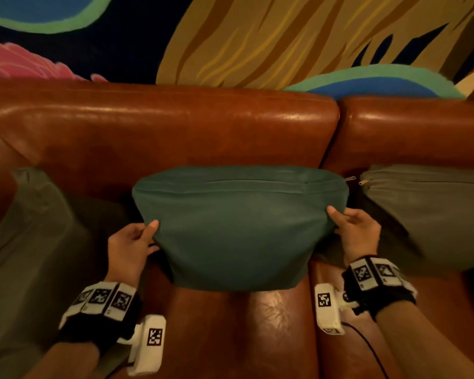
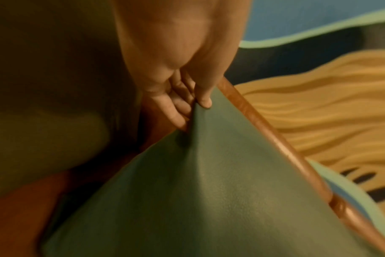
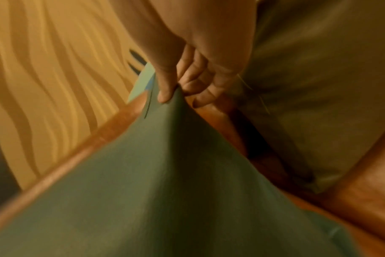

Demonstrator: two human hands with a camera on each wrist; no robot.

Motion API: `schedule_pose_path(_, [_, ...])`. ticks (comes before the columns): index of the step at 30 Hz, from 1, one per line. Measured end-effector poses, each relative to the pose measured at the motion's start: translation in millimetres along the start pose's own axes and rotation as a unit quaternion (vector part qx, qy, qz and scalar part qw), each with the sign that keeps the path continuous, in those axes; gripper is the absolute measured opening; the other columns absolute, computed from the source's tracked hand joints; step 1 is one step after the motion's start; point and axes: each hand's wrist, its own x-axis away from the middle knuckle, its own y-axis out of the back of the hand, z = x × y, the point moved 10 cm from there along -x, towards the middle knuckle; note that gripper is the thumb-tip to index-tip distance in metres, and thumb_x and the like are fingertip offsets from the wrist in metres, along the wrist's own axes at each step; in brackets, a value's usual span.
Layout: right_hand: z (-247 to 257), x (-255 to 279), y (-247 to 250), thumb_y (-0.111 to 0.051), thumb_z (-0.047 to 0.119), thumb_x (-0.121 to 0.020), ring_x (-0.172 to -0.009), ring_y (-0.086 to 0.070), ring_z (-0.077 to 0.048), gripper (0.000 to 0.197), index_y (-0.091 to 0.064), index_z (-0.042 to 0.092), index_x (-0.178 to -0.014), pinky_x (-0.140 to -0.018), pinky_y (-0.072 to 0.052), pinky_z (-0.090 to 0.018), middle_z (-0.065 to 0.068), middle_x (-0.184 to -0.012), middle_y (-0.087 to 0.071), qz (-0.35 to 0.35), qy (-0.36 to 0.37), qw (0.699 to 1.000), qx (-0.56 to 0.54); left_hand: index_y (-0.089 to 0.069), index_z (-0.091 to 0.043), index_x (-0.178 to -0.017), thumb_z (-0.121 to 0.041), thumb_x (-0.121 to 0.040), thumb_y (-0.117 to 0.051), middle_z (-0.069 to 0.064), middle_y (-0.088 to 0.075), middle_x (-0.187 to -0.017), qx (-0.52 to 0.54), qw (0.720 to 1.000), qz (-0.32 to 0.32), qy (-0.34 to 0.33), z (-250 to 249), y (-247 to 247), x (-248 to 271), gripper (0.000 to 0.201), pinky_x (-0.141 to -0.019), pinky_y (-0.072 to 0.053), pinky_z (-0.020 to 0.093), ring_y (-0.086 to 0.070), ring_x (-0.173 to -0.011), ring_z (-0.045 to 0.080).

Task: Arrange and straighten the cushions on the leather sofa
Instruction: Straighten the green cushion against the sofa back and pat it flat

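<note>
A teal cushion (image 1: 238, 228) stands against the back of the brown leather sofa (image 1: 159, 127), its zip edge up. My left hand (image 1: 137, 242) pinches its left side, thumb on the front and fingers behind. My right hand (image 1: 350, 228) pinches its right side the same way. The left wrist view shows the thumb pressed on the teal cushion (image 2: 209, 173) with the left hand (image 2: 187, 107) gripping its edge. In the right wrist view the right hand (image 3: 178, 90) grips the edge of the teal cushion (image 3: 165, 173).
An olive cushion (image 1: 39, 242) lies at the left end of the sofa. A grey-green cushion (image 1: 433, 214) leans at the right, zip pull near the teal one's. A seam in the seat runs below my right wrist. A painted mural wall (image 1: 257, 36) rises behind.
</note>
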Motion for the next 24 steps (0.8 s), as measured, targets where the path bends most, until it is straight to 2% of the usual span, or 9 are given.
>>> schedule_pose_path(2, [-4.7,6.7,8.7,-0.080,0.023,-0.080,-0.091,-0.063,-0.025,0.026,-0.063,0.009,-0.095,-0.093,-0.051,-0.044,-0.012,-0.098,-0.065,-0.061,0.018,0.995,0.079,-0.059,-0.003,-0.094,-0.020,-0.087,-0.068,0.014,-0.060,-0.087,-0.077,0.996,-0.043,-0.026,3.1,8.6,5.1,0.021,-0.067,-0.060,0.030,-0.063,-0.089,0.032])
schedule_pose_path(5, [33.8,49.2,-3.8,-0.068,0.021,-0.089,-0.124,-0.046,-0.034,0.054,-0.046,-0.002,-0.133,-0.110,-0.036,-0.044,-0.023,-0.133,-0.047,-0.137,0.214,0.959,0.124,-0.052,-0.002,-0.119,-0.023,-0.090,-0.062,0.021,-0.052,-0.111,-0.256,0.932,-0.123,-0.225,-41.5,-5.9,39.4,0.037,-0.098,-0.042,0.050,-0.052,-0.106,0.038])
schedule_pose_path(9, [62.8,184.9,-135.4,-0.045,0.018,-0.090,-0.141,-0.027,-0.027,0.055,-0.035,0.009,-0.144,-0.118,-0.009,-0.039,-0.009,-0.152,-0.039,0.102,0.524,0.798,0.278,-0.032,-0.014,-0.146,-0.026,-0.095,-0.037,0.016,-0.037,-0.149,-0.435,0.804,-0.016,-0.404,-53.1,-91.7,92.2,0.052,-0.115,-0.010,0.049,-0.024,-0.140,0.033])
schedule_pose_path(11, [36.6,226.0,-192.3,-0.042,0.024,-0.092,-0.143,-0.024,-0.021,0.057,-0.031,0.015,-0.147,-0.117,-0.007,-0.044,0.000,-0.157,-0.032,0.199,0.578,0.707,0.356,-0.019,-0.021,-0.151,-0.032,-0.093,-0.031,0.010,-0.028,-0.156,-0.529,0.757,0.032,-0.382,-24.5,-108.7,72.4,0.060,-0.113,-0.004,0.060,-0.015,-0.145,0.034])
schedule_pose_path(12, [25.0,218.5,-205.5,-0.041,0.029,-0.095,-0.144,-0.024,-0.019,0.056,-0.029,0.017,-0.149,-0.117,-0.012,-0.045,0.002,-0.158,-0.029,0.207,0.572,0.693,0.387,-0.015,-0.023,-0.152,-0.036,-0.093,-0.028,0.008,-0.026,-0.158,-0.558,0.751,0.042,-0.351,-10.7,-106.3,55.4,0.061,-0.110,-0.006,0.065,-0.015,-0.145,0.035])
schedule_pose_path(16, [5.5,89.7,-164.5,-0.033,0.045,-0.099,-0.143,-0.024,-0.023,0.058,-0.023,0.025,-0.152,-0.112,-0.017,-0.051,0.002,-0.156,-0.030,0.117,0.472,0.733,0.476,-0.007,-0.032,-0.152,-0.046,-0.098,-0.018,0.000,-0.019,-0.160,-0.584,0.754,0.028,-0.300,0.0,-89.5,5.9,0.056,-0.111,-0.002,0.066,-0.012,-0.148,0.030])
schedule_pose_path(19, [-2.5,12.9,-97.4,-0.003,0.050,-0.103,-0.150,-0.014,-0.018,0.057,-0.009,0.025,-0.153,-0.118,-0.011,-0.053,0.003,-0.161,-0.018,0.053,0.383,0.781,0.490,-0.004,-0.033,-0.152,-0.047,-0.100,-0.013,-0.002,-0.011,-0.161,-0.575,0.750,0.012,-0.325,-10.1,-91.3,-5.9,0.055,-0.113,0.003,0.060,-0.004,-0.149,0.029])
schedule_pose_path(22, [7.1,20.2,-87.7,0.003,0.052,-0.101,-0.148,0.003,-0.009,0.064,-0.007,0.018,-0.154,-0.120,0.010,-0.041,-0.003,-0.164,-0.014,0.021,0.362,0.823,0.438,-0.012,-0.020,-0.153,-0.043,-0.100,-0.014,0.008,-0.012,-0.161,-0.550,0.779,-0.051,-0.296,-17.6,-77.9,1.0,0.058,-0.113,0.002,0.063,-0.003,-0.148,0.033])
schedule_pose_path(24, [24.5,64.0,-105.2,-0.005,0.045,-0.104,-0.149,0.010,-0.010,0.060,-0.007,0.014,-0.155,-0.119,0.014,-0.039,-0.005,-0.163,-0.010,-0.007,0.408,0.817,0.408,-0.013,-0.008,-0.152,-0.037,-0.100,-0.018,0.016,-0.015,-0.160,-0.533,0.784,-0.075,-0.309,-21.4,-84.3,27.1,0.060,-0.111,0.000,0.066,-0.007,-0.147,0.037])
